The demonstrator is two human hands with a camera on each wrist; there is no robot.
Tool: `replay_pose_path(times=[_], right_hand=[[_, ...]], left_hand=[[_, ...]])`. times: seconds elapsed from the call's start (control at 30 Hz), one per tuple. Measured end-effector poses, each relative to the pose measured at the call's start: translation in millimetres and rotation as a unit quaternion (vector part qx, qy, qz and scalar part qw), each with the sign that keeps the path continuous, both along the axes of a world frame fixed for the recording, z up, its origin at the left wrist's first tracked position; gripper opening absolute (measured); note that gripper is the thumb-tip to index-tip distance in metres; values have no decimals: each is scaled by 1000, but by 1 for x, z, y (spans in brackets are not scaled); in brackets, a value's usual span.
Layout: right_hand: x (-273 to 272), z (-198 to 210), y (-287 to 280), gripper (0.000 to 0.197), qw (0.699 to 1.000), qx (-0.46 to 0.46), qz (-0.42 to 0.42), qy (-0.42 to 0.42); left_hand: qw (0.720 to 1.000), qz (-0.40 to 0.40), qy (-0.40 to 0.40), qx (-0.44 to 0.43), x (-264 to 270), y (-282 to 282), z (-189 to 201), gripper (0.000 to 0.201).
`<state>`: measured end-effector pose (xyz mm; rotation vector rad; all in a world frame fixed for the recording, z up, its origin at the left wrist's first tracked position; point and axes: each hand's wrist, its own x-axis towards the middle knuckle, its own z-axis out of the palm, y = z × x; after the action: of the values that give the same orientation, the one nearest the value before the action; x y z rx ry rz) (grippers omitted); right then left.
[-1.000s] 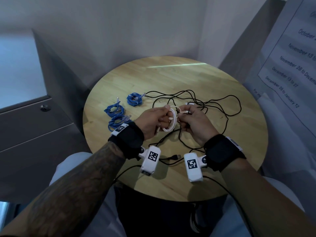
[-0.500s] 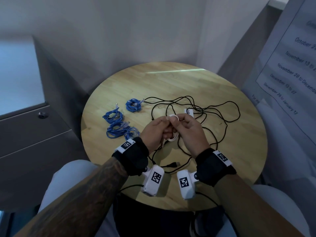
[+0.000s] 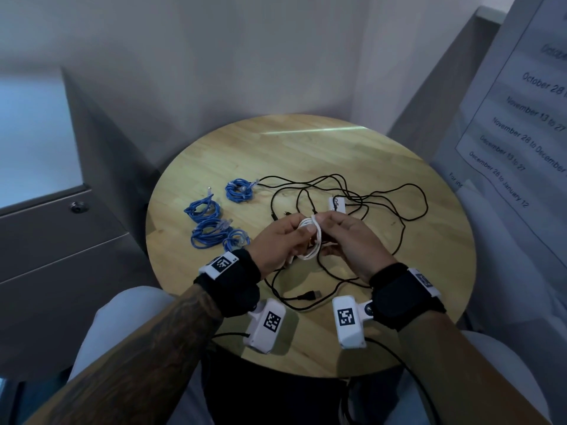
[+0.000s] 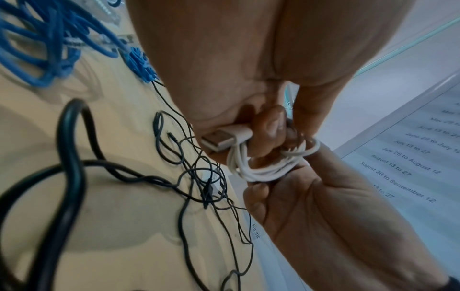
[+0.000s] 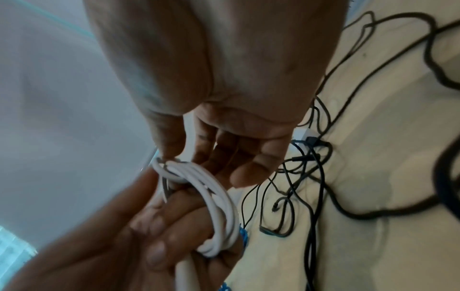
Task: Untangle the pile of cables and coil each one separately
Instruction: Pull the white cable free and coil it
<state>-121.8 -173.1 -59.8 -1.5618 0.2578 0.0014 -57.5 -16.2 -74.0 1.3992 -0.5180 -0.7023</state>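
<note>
Both hands — left (image 3: 277,240) and right (image 3: 349,240) — gripped the white coil (image 3: 311,237) above black cables (image 3: 383,204) on the surface (image 3: 306,148).

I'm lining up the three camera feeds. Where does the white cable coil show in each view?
Head: white cable coil at centre, held between both hands above the table.
Left wrist: right of centre, its USB plug pointing left.
Right wrist: lower centre, looped over the left hand's fingers.
Shared landmark: the loose black cable tangle on the table.
</note>
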Motion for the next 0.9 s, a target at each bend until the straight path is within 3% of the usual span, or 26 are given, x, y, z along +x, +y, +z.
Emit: replay_pose_path(times=[0.17,0.3,0.43,0.6,0.7,0.8,0.9], right_hand=[[2,3,1,17,999,-27,-2,-21],[-1,3,-2,14,999,-24,31,-3],[-4,9,-4,15,995,-93,33,-22],[-9,11,1,15,988,-148,31,-41],[-15,15,8,13,979,-190,55,-42],[-18,20,12,11,966,-238,90,-54],[-17,21,8,8,967,-231,83,-67]], left_hand=[[1000,5,-22,5,-1,2,0,12],[999,-37,4,-6,-2,4,-1,40],[994,-110,20,20,0,7,5,17],[976,-182,-61,104,5,12,15,12],[964,-201,-84,155,7,15,16,22],[957,-186,-120,188,10,19,11,16],[953,-145,-167,209,12,20,7,26]])
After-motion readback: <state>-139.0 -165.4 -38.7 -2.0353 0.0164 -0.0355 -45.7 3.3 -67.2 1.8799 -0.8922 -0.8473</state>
